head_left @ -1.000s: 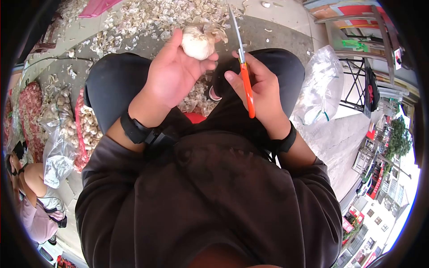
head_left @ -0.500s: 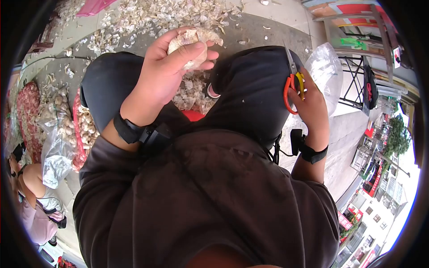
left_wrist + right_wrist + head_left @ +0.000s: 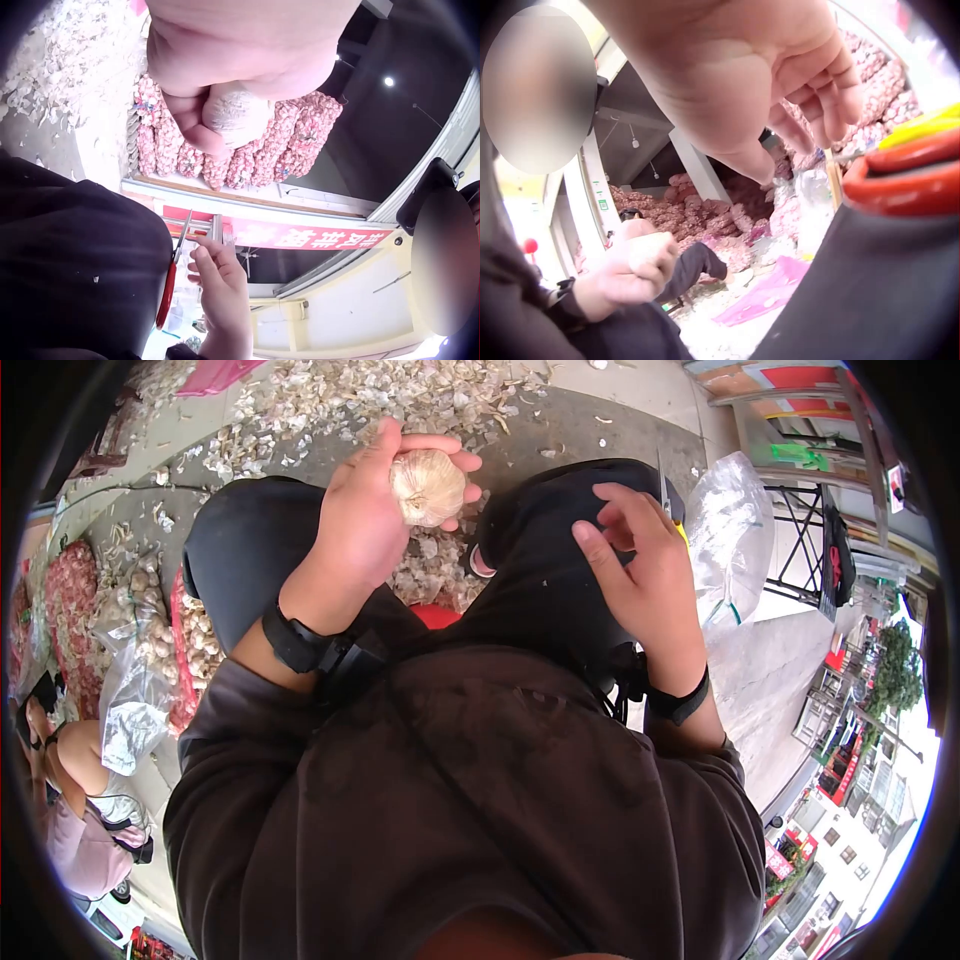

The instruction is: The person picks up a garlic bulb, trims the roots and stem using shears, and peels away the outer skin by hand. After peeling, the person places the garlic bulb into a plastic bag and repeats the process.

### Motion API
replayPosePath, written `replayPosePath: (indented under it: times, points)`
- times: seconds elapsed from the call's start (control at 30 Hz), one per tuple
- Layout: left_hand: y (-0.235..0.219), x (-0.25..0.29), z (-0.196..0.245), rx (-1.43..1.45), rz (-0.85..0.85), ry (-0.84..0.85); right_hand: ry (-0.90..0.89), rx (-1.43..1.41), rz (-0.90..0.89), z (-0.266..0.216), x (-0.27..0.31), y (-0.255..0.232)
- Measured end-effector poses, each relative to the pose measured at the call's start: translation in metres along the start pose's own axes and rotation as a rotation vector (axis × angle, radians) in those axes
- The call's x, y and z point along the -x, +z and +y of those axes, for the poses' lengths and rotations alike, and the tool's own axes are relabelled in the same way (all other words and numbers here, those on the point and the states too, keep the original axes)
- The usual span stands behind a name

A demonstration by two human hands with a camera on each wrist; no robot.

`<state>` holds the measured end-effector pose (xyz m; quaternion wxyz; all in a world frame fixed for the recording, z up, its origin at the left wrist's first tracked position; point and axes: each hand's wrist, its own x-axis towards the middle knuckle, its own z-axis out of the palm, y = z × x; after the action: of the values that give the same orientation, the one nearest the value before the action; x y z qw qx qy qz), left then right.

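Observation:
My left hand [image 3: 360,525] holds a whitish garlic bulb [image 3: 428,488] above my lap, its fingers round the far side. The left wrist view shows fingers curled against the bulb [image 3: 236,116]. Scissors with red and yellow handles [image 3: 915,196] lie on my right knee, blade pointing away. Just inward of them in the head view is my right hand [image 3: 645,565], raised with thumb and fingers loosely bent and nothing between them. Most of the scissors is hidden behind that hand in the head view; their red handle [image 3: 168,292] shows in the left wrist view.
Garlic skins [image 3: 330,405] litter the ground ahead. Net sacks of garlic [image 3: 70,600] stand at the left, near another person [image 3: 85,800]. A clear plastic bag [image 3: 730,530] is beside my right knee. More pink sacks [image 3: 240,161] are stacked farther off.
The scissors went from my right hand onto the right knee, and that hand has let go and moved back inward. In my left hand the bulb has turned, and the thumb no longer crosses it.

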<state>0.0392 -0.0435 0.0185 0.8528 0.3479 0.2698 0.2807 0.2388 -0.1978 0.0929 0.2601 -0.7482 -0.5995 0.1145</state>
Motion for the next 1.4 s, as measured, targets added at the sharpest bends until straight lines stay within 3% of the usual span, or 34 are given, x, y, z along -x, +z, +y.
replayPosePath:
  times: [0.03,0.13,0.2,0.3,0.33,0.43,0.53,0.63,0.7,0.73,0.77,0.87,0.97,1.07,1.2,1.3,1.37,1.4]
  points:
    - [0.003,-0.001,-0.001,0.002,-0.006,-0.010,0.084,-0.317,-0.087,-0.006,-0.001,0.015]
    - [0.014,-0.002,-0.008,-0.019,-0.026,-0.009,0.087,-0.532,-0.346,-0.019,-0.022,0.049]
    - [0.018,-0.003,-0.014,-0.070,-0.040,0.029,-0.041,-0.404,-0.288,-0.019,-0.034,0.073]
    - [0.008,-0.005,-0.015,-0.067,-0.029,0.033,-0.059,-0.700,-0.174,-0.015,-0.041,0.101]
    - [0.003,-0.005,-0.015,-0.063,-0.036,0.030,-0.110,-0.682,-0.134,-0.016,-0.043,0.101]
    - [0.010,-0.005,-0.019,0.166,-0.092,-0.098,-0.206,-0.641,-0.076,-0.016,-0.045,0.099]
    - [0.016,-0.005,-0.018,0.095,0.148,-0.074,-0.194,-0.661,-0.111,-0.011,-0.047,0.105]
    - [0.021,-0.010,-0.025,-0.088,0.405,0.143,-0.113,-0.738,-0.125,-0.008,-0.045,0.108]
    - [0.016,-0.008,-0.031,-0.254,0.149,0.234,0.010,-0.806,-0.127,-0.007,-0.043,0.117]
    - [0.012,-0.007,-0.034,-0.333,0.022,0.284,-0.023,-0.816,-0.086,-0.007,-0.043,0.120]
    - [0.006,-0.007,-0.037,-0.172,-0.019,0.124,-0.058,-0.826,-0.045,-0.008,-0.043,0.122]
    - [0.007,-0.013,-0.045,0.033,-0.174,0.209,-0.128,-0.772,-0.060,-0.006,-0.044,0.122]
    - [0.007,-0.015,-0.044,-0.123,-0.299,0.360,-0.152,-0.823,-0.071,-0.004,-0.042,0.125]
    - [0.004,-0.016,-0.040,-0.187,-0.300,0.291,-0.155,-0.867,-0.057,-0.007,-0.043,0.122]
    - [0.009,-0.018,-0.042,-0.196,-0.332,0.353,-0.041,-1.027,-0.133,0.004,-0.036,0.125]
    - [0.011,-0.018,-0.042,-0.194,-0.328,0.360,0.003,-1.066,-0.057,-0.003,-0.040,0.126]
    - [0.007,-0.022,-0.040,-0.093,-0.316,0.331,0.146,-1.233,-0.139,-0.006,-0.042,0.127]
    - [0.007,-0.022,-0.037,-0.041,-0.227,0.264,0.222,-1.318,-0.179,-0.007,-0.042,0.128]
